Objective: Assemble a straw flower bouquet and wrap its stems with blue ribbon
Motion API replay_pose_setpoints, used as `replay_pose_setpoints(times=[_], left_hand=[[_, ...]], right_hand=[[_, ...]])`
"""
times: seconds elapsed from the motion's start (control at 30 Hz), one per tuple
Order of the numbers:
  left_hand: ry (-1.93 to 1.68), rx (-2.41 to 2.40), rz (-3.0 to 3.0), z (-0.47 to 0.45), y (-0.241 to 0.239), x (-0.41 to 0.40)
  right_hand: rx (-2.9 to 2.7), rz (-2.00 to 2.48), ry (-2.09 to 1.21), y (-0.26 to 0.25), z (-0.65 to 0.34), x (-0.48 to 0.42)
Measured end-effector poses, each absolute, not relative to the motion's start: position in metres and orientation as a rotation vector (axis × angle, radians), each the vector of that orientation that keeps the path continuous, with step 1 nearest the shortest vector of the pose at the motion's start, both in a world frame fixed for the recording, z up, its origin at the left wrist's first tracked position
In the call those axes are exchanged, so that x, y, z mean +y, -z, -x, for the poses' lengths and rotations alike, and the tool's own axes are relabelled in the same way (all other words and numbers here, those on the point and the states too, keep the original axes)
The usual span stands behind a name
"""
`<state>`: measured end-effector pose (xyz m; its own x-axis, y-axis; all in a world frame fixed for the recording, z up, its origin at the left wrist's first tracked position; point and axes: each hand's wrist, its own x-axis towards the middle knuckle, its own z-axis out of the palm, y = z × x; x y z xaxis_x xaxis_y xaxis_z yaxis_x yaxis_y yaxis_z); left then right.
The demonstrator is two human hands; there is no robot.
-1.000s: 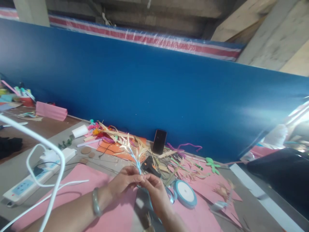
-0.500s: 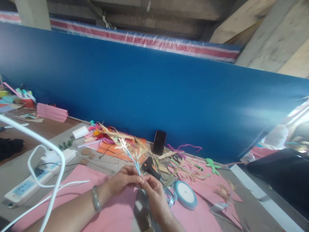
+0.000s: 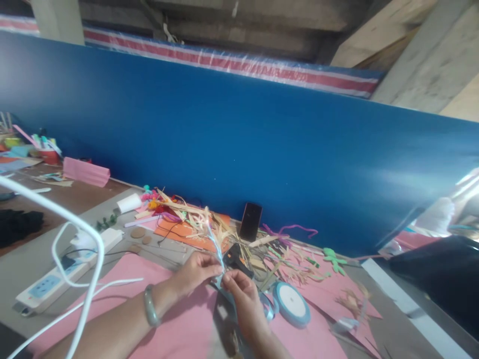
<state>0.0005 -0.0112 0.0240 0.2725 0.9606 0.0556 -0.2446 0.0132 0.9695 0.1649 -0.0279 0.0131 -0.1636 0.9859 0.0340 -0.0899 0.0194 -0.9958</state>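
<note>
I'm pinching the blue stem, lower ctr of frame, w/ L fingers & R fingers, ideally applying light, even tension.

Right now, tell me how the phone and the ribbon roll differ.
Shape: the phone is a rectangle, the ribbon roll round.
Colour: the phone is dark, the ribbon roll white-faced with a pale blue edge.
Place: the phone stands propped up near the blue panel; the ribbon roll sits closer to the right hand.
Shared: neither is held.
</note>
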Motion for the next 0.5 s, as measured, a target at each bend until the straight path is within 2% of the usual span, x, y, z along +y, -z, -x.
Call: replay_pose_setpoints(times=[0.5], left_hand=[[-1.036, 0.839, -1.239, 0.0073, -0.0246, -0.0049]], right_hand=[[-1.470, 1.117, -1.197, -0.0075, -0.1703, -0.0208]])
